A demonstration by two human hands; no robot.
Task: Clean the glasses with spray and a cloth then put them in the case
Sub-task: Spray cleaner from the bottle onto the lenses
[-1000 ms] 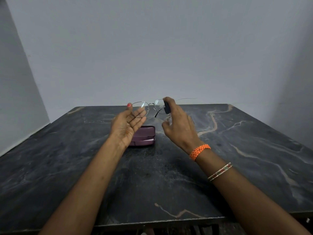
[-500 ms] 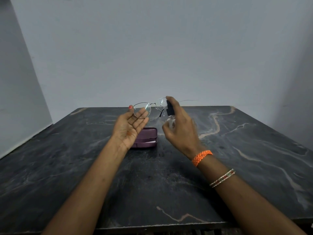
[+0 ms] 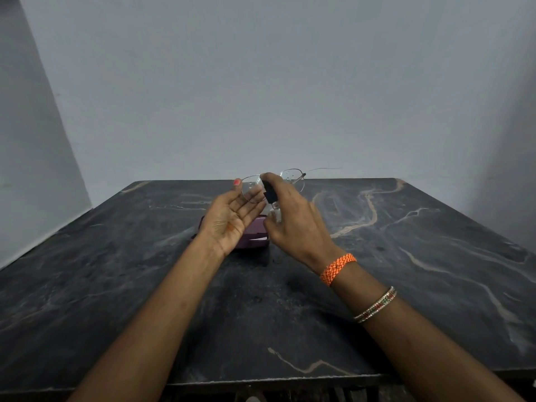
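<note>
Centrally, glasses [image 3: 291, 177] above table [image 3: 435, 271] middle

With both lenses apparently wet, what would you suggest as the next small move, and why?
Probably set the spray bottle down on the table. Droplets already speckle both lenses of the glasses held by the left hand, and the right hand must be free for a cloth, which isn't in view.

A bare, plain room of uncertain kind: a dark marble-veined table [image 3: 406, 271] stands against unadorned grey-white walls [image 3: 261, 82] in a corner.
</note>
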